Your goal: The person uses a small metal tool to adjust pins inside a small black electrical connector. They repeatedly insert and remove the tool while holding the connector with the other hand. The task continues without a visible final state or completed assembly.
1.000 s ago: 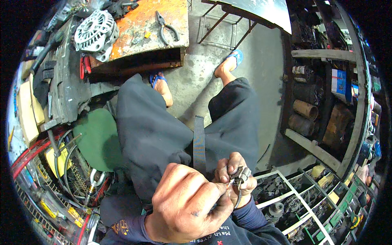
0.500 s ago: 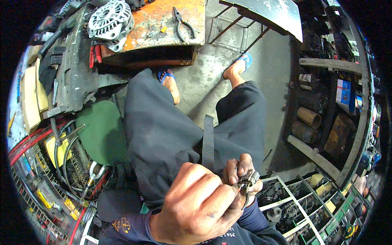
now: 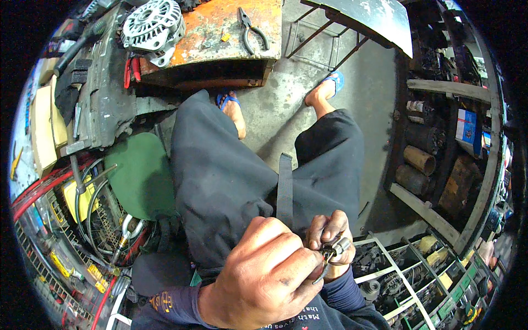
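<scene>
My left hand (image 3: 261,269) is closed in front of my lap, its fingertips pinched on a thin dark curved piece (image 3: 326,265). The back of that hand hides most of its grip. Against it, my right hand (image 3: 330,231) grips a small metal part (image 3: 342,245) with a short grey cylindrical end between its darkened fingers. The curved piece meets the metal part between both hands; how they are joined is too small to tell.
An orange wooden box bench (image 3: 220,38) carries an alternator (image 3: 154,27) and black-handled pliers (image 3: 252,33). Red handles (image 3: 132,71) hang at its edge. A green seat (image 3: 140,176) stands left. Divided parts trays (image 3: 396,275) lie right, below shelving (image 3: 448,91). A metal-topped table (image 3: 368,22) stands ahead.
The small metal part and the curved piece have tilted a little between my fingers. Both hands keep their hold, and the whole view has shifted slightly.
</scene>
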`<state>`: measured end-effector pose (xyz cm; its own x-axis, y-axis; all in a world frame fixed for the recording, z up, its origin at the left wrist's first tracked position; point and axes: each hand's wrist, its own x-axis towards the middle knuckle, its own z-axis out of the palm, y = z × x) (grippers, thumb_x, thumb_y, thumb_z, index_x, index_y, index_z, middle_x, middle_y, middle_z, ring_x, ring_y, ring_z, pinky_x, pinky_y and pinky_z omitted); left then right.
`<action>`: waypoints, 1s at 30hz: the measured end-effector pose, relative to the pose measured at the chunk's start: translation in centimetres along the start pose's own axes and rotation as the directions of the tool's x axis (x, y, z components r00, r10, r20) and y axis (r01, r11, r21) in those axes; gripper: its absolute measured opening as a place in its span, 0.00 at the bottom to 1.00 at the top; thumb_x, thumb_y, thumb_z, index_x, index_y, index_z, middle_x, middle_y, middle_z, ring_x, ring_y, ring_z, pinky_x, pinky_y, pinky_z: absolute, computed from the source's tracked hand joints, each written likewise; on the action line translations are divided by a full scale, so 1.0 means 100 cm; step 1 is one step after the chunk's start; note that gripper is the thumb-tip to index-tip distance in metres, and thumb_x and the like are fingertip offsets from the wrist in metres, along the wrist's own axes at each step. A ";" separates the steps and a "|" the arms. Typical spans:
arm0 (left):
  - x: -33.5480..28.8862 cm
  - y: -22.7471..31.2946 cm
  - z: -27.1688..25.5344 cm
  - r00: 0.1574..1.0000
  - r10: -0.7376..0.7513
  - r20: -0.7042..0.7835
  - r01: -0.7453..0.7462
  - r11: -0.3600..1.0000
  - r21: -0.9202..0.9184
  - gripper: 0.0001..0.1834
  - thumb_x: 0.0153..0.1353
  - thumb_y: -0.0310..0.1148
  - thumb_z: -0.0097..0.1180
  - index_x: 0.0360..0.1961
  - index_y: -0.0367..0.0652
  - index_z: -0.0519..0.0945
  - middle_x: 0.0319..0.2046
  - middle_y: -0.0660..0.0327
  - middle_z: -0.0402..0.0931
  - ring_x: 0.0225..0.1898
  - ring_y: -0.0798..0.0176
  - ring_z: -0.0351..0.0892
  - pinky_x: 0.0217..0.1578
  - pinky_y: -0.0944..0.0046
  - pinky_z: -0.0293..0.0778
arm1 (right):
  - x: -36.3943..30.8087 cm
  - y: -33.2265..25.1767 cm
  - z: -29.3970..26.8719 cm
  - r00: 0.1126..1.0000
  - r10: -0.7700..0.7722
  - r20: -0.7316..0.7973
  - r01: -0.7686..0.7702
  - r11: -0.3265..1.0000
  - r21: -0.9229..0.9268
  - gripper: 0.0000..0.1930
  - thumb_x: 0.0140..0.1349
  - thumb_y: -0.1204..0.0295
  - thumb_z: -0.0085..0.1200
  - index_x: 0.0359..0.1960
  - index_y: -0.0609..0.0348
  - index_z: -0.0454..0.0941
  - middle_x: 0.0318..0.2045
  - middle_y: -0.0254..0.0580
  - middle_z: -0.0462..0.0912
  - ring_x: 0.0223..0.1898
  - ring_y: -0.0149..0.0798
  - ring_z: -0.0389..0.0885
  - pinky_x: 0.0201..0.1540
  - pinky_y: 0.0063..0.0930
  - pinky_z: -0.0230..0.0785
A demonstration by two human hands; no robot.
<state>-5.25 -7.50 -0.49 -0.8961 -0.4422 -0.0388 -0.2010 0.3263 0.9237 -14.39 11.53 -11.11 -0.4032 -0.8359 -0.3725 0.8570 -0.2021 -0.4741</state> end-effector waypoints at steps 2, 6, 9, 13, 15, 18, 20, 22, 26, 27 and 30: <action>0.001 -0.002 0.000 1.000 0.005 0.005 -0.005 1.000 -0.006 0.14 0.39 0.25 0.77 0.30 0.41 0.87 0.22 0.63 0.75 0.27 0.58 0.75 0.30 0.60 0.72 | -0.001 0.000 -0.001 1.000 0.013 -0.008 -0.013 1.000 0.025 0.24 0.47 0.62 0.79 0.41 0.60 0.81 0.36 0.59 0.83 0.38 0.45 0.84 0.39 0.33 0.79; -0.002 -0.006 -0.001 1.000 0.022 0.005 -0.022 1.000 -0.009 0.12 0.41 0.24 0.77 0.30 0.41 0.88 0.22 0.63 0.75 0.27 0.58 0.74 0.31 0.61 0.72 | -0.001 0.002 -0.003 0.999 0.035 0.029 -0.037 0.998 0.051 0.25 0.46 0.63 0.79 0.42 0.60 0.81 0.37 0.60 0.84 0.39 0.46 0.85 0.39 0.33 0.79; -0.002 -0.005 -0.001 1.000 0.016 -0.010 -0.016 1.000 -0.009 0.12 0.42 0.23 0.78 0.30 0.41 0.88 0.22 0.63 0.75 0.27 0.59 0.74 0.31 0.62 0.72 | -0.001 0.004 -0.001 0.999 0.033 0.028 -0.035 0.997 0.065 0.25 0.46 0.63 0.79 0.43 0.60 0.81 0.37 0.61 0.84 0.39 0.46 0.85 0.39 0.33 0.79; -0.003 -0.006 -0.003 1.000 -0.002 -0.007 0.002 1.000 -0.008 0.13 0.41 0.23 0.78 0.30 0.41 0.88 0.22 0.64 0.76 0.27 0.60 0.74 0.32 0.62 0.72 | 0.000 0.003 -0.002 0.999 0.021 0.038 -0.022 1.000 0.014 0.25 0.47 0.63 0.79 0.43 0.60 0.81 0.38 0.61 0.84 0.39 0.46 0.85 0.40 0.33 0.79; -0.006 -0.009 -0.003 1.000 0.003 0.001 -0.003 1.000 -0.029 0.13 0.41 0.22 0.78 0.30 0.41 0.88 0.22 0.64 0.76 0.27 0.60 0.74 0.32 0.62 0.72 | 0.000 0.002 -0.003 0.998 0.023 0.050 -0.022 1.000 -0.017 0.24 0.47 0.63 0.79 0.43 0.60 0.81 0.39 0.61 0.84 0.40 0.47 0.85 0.40 0.34 0.79; -0.012 -0.016 -0.002 0.999 0.031 0.013 -0.030 0.997 -0.078 0.12 0.42 0.23 0.76 0.31 0.42 0.87 0.24 0.65 0.76 0.30 0.59 0.74 0.34 0.61 0.71 | -0.001 0.002 -0.003 0.998 0.034 0.059 -0.033 0.999 -0.032 0.24 0.48 0.63 0.79 0.42 0.60 0.82 0.38 0.60 0.85 0.40 0.47 0.85 0.40 0.34 0.79; -0.014 -0.015 -0.002 0.999 0.015 0.036 -0.011 0.995 -0.099 0.11 0.46 0.24 0.73 0.31 0.42 0.84 0.26 0.63 0.74 0.35 0.57 0.75 0.39 0.58 0.71 | -0.001 0.002 -0.003 0.997 0.043 0.058 -0.040 0.998 -0.042 0.24 0.47 0.63 0.79 0.42 0.60 0.82 0.37 0.60 0.85 0.40 0.47 0.85 0.40 0.34 0.79; -0.015 -0.017 -0.001 0.999 0.001 0.041 0.003 0.995 -0.102 0.11 0.46 0.24 0.73 0.31 0.42 0.84 0.26 0.63 0.74 0.35 0.56 0.75 0.39 0.58 0.71 | -0.001 0.002 -0.003 0.998 0.036 0.046 -0.035 0.999 -0.034 0.24 0.46 0.64 0.80 0.41 0.60 0.82 0.37 0.60 0.85 0.40 0.47 0.85 0.41 0.35 0.79; -0.016 -0.020 -0.002 0.998 0.003 0.055 0.003 0.993 -0.115 0.10 0.47 0.25 0.73 0.31 0.42 0.84 0.26 0.62 0.74 0.35 0.55 0.76 0.39 0.58 0.72 | 0.000 0.004 -0.002 1.000 0.001 0.029 0.000 0.999 -0.040 0.23 0.45 0.67 0.80 0.41 0.61 0.82 0.37 0.61 0.85 0.40 0.48 0.85 0.39 0.36 0.81; -0.016 -0.020 -0.002 0.999 -0.006 0.053 0.013 0.993 -0.120 0.10 0.47 0.25 0.73 0.31 0.41 0.84 0.26 0.62 0.75 0.35 0.55 0.76 0.39 0.57 0.73 | 0.000 0.003 -0.001 1.000 0.005 0.026 -0.003 0.998 -0.056 0.23 0.45 0.68 0.80 0.41 0.61 0.82 0.38 0.61 0.85 0.40 0.48 0.85 0.38 0.36 0.82; -0.014 -0.021 -0.003 0.999 -0.024 0.048 0.030 0.990 -0.140 0.10 0.47 0.24 0.73 0.31 0.40 0.84 0.27 0.61 0.76 0.35 0.54 0.77 0.39 0.57 0.73 | -0.001 -0.001 -0.001 1.000 0.011 0.013 -0.009 0.994 -0.106 0.23 0.46 0.69 0.80 0.41 0.62 0.82 0.38 0.62 0.85 0.39 0.48 0.86 0.36 0.36 0.84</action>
<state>-3.39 -7.84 -2.27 -0.9088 -0.4097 -0.0790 -0.1706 0.1921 0.9664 -14.50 11.68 -11.12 -0.3900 -0.8443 -0.3674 0.8219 -0.1394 -0.5523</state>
